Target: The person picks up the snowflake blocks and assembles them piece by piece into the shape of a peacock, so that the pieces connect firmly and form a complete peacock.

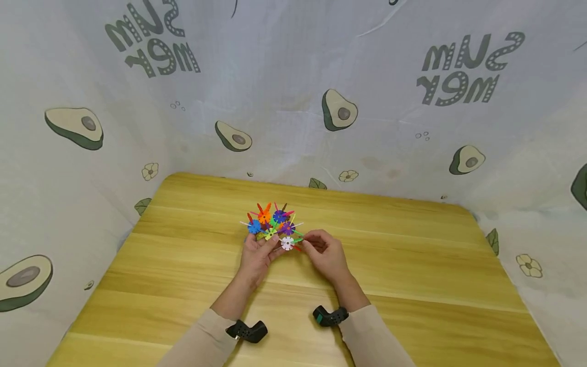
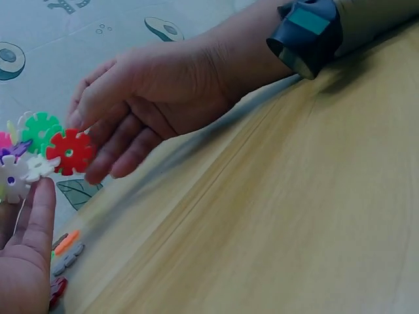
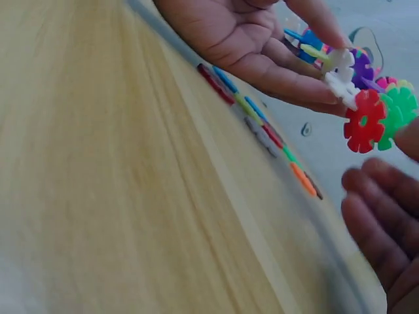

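Observation:
A cluster of interlocking plastic snowflake discs (image 1: 270,216), notched round the rims, joins orange, blue, purple, yellow, white, green and red pieces at many angles. My left hand (image 1: 257,255) holds it from below and the left, thumb on the near side by the yellow disc (image 1: 270,234) and white disc (image 1: 287,243). On the cluster's right, my right hand (image 1: 327,252) pinches the green disc (image 3: 398,108) between thumb and index finger. A red disc (image 3: 364,122) stands beside the green one. The right hand's other fingers are bent and hold nothing.
Several loose discs (image 3: 268,134) lie flat on the wooden table (image 1: 412,275), beyond the hands in the right wrist view. A pale curtain (image 1: 284,81) with printed avocados hangs round the table. Black wrist cameras (image 1: 247,332) sit on both sleeves.

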Tool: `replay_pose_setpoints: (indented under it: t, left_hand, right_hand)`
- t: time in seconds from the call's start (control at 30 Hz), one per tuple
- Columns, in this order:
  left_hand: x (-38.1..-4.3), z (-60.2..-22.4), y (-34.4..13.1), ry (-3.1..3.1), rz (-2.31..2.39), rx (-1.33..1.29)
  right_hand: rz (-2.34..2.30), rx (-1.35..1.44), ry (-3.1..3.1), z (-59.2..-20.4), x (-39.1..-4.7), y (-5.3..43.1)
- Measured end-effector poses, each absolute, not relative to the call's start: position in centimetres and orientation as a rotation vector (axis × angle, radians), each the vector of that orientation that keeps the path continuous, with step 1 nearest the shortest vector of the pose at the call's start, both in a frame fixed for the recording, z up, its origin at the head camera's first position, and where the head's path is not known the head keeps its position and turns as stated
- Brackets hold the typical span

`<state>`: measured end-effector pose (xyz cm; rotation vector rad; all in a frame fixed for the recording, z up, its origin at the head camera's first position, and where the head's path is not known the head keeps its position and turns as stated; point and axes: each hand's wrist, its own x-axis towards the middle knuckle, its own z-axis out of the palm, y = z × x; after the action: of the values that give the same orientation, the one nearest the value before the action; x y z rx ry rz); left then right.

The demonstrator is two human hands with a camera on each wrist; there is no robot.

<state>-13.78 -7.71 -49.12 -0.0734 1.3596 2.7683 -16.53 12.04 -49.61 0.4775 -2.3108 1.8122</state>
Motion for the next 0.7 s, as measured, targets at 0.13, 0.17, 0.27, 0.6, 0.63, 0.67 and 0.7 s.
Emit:
replay_pose_setpoints:
  t: [0.13,0.17,0.27,0.6,0.63,0.67,0.7]
  left_hand:
    - [-13.7,-49.4,-7.5,1.474,2.625,0.044]
    - [-13.7,-49.4,-7.4,1.521,2.567,0.076]
    - [-13.5,-49.4,-7.2,1.677,2.382,0.125]
    - [-13.3,-49.1,-6.6,1.769,2.23,0.075]
    - [-13.3,-49.2,-6.6,1.755,2.23,0.085]
    - [-13.3,-49.2,-6.7,1.747,2.229,0.095]
    - [-13.2,-49.2,-6.8,1.744,2.227,0.107]
  right_hand:
    - [2.063,0.363,-2.144,-49.5,-16.8,12.3]
    - [2.157,0.36,-2.093,-49.4,-16.9,12.3]
    - [2.394,0.316,-2.041,-48.9,-17.1,12.3]
    - [2.57,-0.038,-2.193,-47.6,-17.4,12.8]
    - [2.573,-0.064,-2.187,-47.6,-17.5,13.1]
    - [2.572,-0.092,-2.192,-47.6,-17.7,13.5]
    - [2.567,-0.117,-2.193,-47.5,-17.9,13.9]
